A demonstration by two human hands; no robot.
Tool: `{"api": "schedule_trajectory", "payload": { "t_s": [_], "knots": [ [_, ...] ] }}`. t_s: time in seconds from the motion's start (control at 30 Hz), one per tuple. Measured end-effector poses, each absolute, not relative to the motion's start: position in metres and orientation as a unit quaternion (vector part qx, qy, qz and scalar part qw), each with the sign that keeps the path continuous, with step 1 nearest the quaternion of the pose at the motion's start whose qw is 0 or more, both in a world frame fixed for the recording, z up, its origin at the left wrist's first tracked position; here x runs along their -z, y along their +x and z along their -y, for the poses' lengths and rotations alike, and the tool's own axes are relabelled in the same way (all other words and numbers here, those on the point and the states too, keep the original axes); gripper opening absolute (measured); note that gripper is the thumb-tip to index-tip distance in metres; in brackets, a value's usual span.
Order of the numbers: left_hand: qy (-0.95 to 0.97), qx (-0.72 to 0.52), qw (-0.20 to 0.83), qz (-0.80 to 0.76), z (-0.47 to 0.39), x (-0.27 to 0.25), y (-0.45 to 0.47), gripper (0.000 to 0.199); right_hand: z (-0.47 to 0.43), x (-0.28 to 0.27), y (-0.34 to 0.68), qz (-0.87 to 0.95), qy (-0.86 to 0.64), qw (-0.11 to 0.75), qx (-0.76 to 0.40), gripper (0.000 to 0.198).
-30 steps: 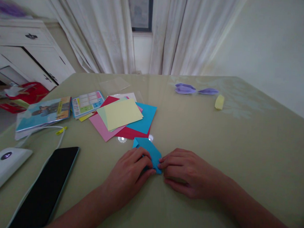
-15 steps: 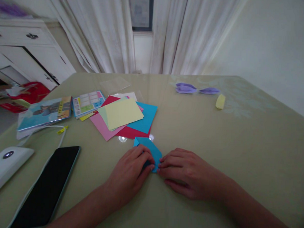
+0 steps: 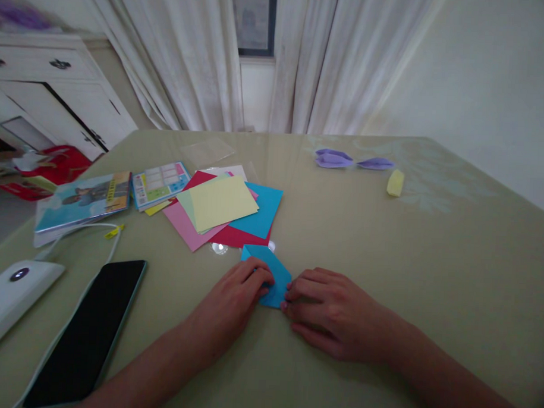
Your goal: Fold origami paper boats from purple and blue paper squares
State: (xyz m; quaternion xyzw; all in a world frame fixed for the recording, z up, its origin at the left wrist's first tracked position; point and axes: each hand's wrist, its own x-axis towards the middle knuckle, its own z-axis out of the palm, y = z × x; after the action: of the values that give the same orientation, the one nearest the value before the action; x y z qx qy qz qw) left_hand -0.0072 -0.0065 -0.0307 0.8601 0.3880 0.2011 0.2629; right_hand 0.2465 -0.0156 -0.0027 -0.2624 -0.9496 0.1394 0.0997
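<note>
A piece of blue origami paper, folded with slanted edges, lies on the table in front of me. My left hand rests over its left side, fingers curled and pressed down on it, hiding part of the sheet. At the right edge of the paper, the fingertips of my right hand are bunched together and grip that edge. The thumb of my left hand is mostly hidden.
Beyond the hands lies a pile of coloured sheets. A phone, a white power bank with its cable and a booklet are at left. Folded purple paper pieces and a small yellow one sit at the back right.
The fingers of my left hand have drawn up and left from the lower corner, showing more of the blue paper. My right hand stays at the right edge.
</note>
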Motion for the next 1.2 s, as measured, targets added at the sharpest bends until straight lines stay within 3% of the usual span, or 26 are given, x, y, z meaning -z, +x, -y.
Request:
{"api": "schedule_trajectory", "payload": {
  "t_s": [0.17, 0.3, 0.43, 0.53, 0.77, 1.03, 1.1, 1.2],
  "knots": [
    [0.856, -0.182, 0.232, -0.426, 0.011, 0.028, -0.001, 0.009, 0.016, 0.002, 0.245, 0.951, -0.261, 0.105, -0.127, 0.021],
    [0.859, -0.185, 0.226, -0.420, 0.011, 0.029, 0.003, 0.011, 0.016, 0.003, 0.245, 0.951, -0.261, 0.111, -0.123, 0.021],
    [0.831, -0.283, 0.251, -0.408, 0.003, 0.022, -0.009, 0.014, 0.015, 0.004, 0.246, 0.947, -0.264, 0.124, -0.136, 0.020],
    [0.797, -0.354, 0.199, -0.446, -0.008, 0.017, -0.023, 0.011, 0.014, 0.005, 0.246, 0.947, -0.257, 0.128, -0.142, 0.020],
    [0.855, -0.239, 0.125, -0.444, -0.027, 0.031, -0.039, 0.017, 0.015, 0.009, 0.242, 0.951, -0.237, 0.151, -0.132, 0.017],
    [0.882, -0.200, 0.048, -0.423, -0.021, 0.028, -0.035, 0.019, 0.019, 0.008, 0.239, 0.930, -0.272, 0.166, -0.183, 0.019],
    [0.889, -0.209, 0.055, -0.405, -0.013, 0.026, -0.029, 0.020, 0.017, 0.009, 0.241, 0.928, -0.266, 0.172, -0.198, 0.018],
    [0.887, -0.222, 0.145, -0.379, 0.001, 0.025, -0.017, 0.015, 0.013, 0.011, 0.245, 0.925, -0.246, 0.188, -0.218, 0.017]
  ]
}}
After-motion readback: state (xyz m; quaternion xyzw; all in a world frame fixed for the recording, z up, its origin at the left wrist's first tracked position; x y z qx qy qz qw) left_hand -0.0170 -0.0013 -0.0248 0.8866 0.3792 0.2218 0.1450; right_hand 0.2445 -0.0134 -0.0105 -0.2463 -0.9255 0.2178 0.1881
